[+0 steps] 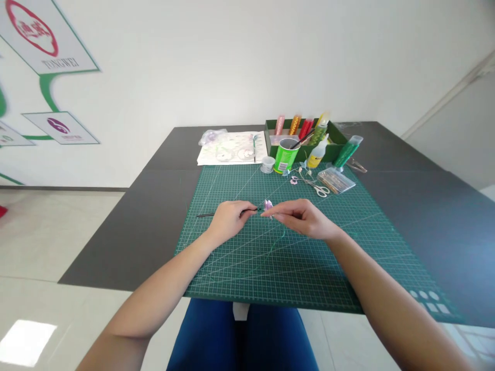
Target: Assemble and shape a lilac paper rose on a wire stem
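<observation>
My left hand (229, 220) is closed around a thin dark stick (204, 215), which lies level and sticks out on both sides of the fist. Just past its right end is a small purple flower (268, 205) with pale, shiny petals. My right hand (303, 217) reaches in from the right, thumb and forefinger pinched beside the flower. A green thread (277, 240) trails down from under these fingers onto the green cutting mat (309, 273). What lies between the right fingertips is partly hidden; it looks like the thread.
Behind my hands stand a green can (285, 156), a small clear cup (267, 165), a glue bottle (317, 152) and a green box (336, 135) with colored tubes. Scissors (322, 191) and a clear case (336, 180) lie at right. Papers (232, 148) lie at back left.
</observation>
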`<state>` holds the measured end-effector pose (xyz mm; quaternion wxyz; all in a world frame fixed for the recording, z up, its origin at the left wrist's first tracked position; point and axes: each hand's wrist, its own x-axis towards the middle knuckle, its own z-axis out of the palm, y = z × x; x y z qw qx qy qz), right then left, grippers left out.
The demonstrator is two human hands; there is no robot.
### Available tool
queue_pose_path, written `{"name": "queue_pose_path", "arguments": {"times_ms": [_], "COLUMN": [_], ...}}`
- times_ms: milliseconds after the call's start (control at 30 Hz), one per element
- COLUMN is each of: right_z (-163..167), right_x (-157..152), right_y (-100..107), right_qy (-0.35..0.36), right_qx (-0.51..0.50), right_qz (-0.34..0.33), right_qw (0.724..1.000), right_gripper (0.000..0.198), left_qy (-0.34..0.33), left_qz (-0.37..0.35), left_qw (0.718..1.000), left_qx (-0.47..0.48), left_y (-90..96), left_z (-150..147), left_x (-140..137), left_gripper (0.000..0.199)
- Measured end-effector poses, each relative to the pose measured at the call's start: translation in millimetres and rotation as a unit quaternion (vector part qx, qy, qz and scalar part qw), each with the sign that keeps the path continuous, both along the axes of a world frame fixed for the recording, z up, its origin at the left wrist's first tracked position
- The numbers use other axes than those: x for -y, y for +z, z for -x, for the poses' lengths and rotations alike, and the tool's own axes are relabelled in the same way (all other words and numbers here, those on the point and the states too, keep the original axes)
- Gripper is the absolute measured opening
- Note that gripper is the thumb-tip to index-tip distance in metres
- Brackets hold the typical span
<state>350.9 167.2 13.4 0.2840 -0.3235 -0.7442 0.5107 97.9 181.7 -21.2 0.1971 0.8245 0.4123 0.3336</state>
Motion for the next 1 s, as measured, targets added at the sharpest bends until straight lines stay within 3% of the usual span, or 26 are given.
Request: {"name": "queue_pose_path", "arguments": {"times_ms": [300,767,1000], "right_z": [-10.9,-12.4,-8.6], "right_x": [-5.1,-19.3,-31.4], "right_y": [8.9,-12.8,-30.8], "right_qy": [-0.033,-0.096,-0.082], "right_qx": [-0.031,-0.022,-0.009], "right_qz": [0.004,-0.021,0.013], "right_qw": [0.999,0.995,0.997], "right_gripper": [0.049,0.046,0.051], "left_qy": [-0.032,-0.096,-0.099], "left_qz": [0.021,0.021,0.041], "left_qw": [0.999,0.995,0.994], "left_qx": [-0.009,0.0,0.029], "left_y": [0.5,2.1,6.1], "left_z": [-1.7,-7.8,-8.2], "left_x": [0.8,5.0,5.5], "left_gripper": [0.014,0.014,0.012]}}
